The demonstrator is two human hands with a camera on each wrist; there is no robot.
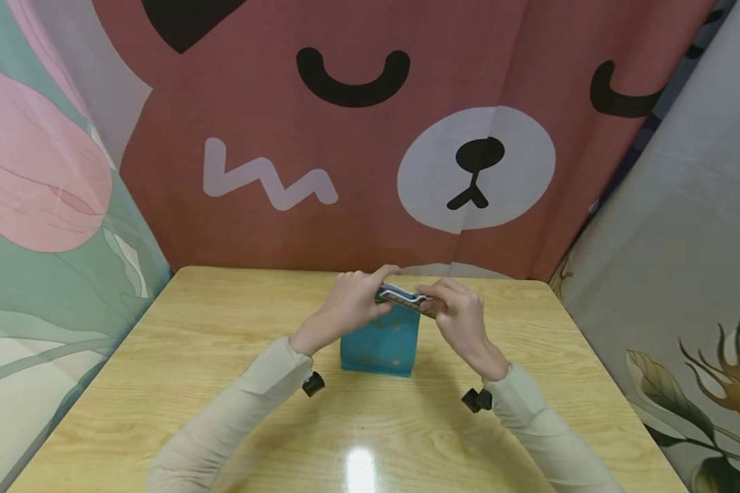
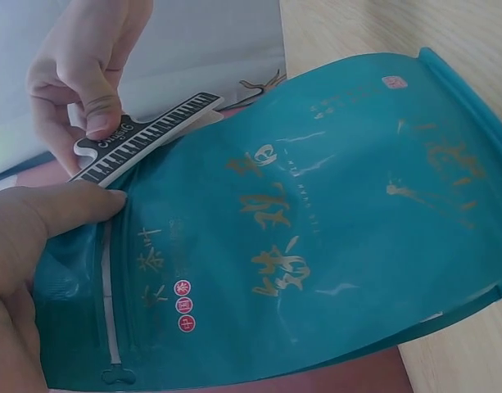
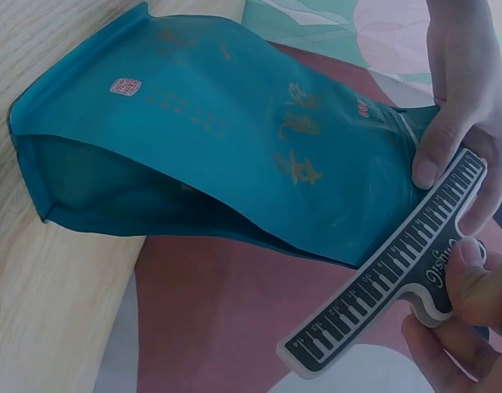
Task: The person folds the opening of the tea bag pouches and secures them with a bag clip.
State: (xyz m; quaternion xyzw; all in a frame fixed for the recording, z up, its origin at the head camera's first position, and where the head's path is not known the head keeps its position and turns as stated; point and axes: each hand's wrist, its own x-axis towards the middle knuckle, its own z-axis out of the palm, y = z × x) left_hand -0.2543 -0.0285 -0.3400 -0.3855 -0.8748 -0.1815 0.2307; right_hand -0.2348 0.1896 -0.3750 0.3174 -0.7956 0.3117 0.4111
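A teal tea bag (image 1: 376,346) with gold lettering stands upright on the table, its zip strip near the top in the left wrist view. My left hand (image 1: 354,298) pinches the bag's top edge, thumb on the front face. A black-and-white piano-key bag clip (image 3: 390,262) lies across the top of the bag. My right hand (image 1: 462,315) pinches the clip's handle between thumb and fingers. Whether the clip's jaws are round the bag or only beside it, I cannot tell.
A light wood table (image 1: 222,383) carries the bag, its far edge just behind the hands. Beyond it hangs a reddish-brown curtain (image 1: 253,233) with a bear face. Patterned cloths hang at both sides. Small black cameras (image 1: 312,384) sit at the wrists.
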